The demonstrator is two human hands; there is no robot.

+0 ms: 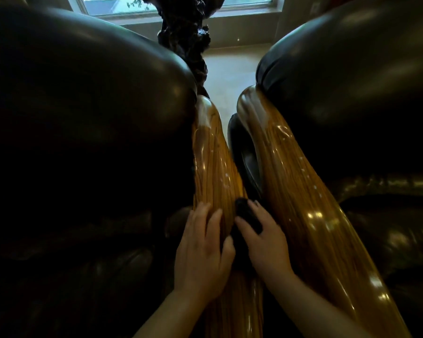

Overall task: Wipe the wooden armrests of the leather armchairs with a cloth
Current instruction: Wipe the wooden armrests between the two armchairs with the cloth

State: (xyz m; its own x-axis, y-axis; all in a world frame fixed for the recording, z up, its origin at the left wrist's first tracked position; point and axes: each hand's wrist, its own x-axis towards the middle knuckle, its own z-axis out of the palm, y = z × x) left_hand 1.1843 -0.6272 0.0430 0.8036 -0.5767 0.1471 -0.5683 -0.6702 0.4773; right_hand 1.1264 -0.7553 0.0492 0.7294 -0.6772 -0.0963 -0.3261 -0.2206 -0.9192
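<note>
Cloth (244,223) gripped by right hand (266,242) between armrests; left hand (200,250) flat, fingers apart.

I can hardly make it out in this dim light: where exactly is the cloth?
Two dark leather armchairs stand side by side, their glossy wooden armrests running down the middle. Between those armrests, near the bottom, the right hand presses a small cloth. It is black and matte, unlike the shiny golden wood around it.
</note>
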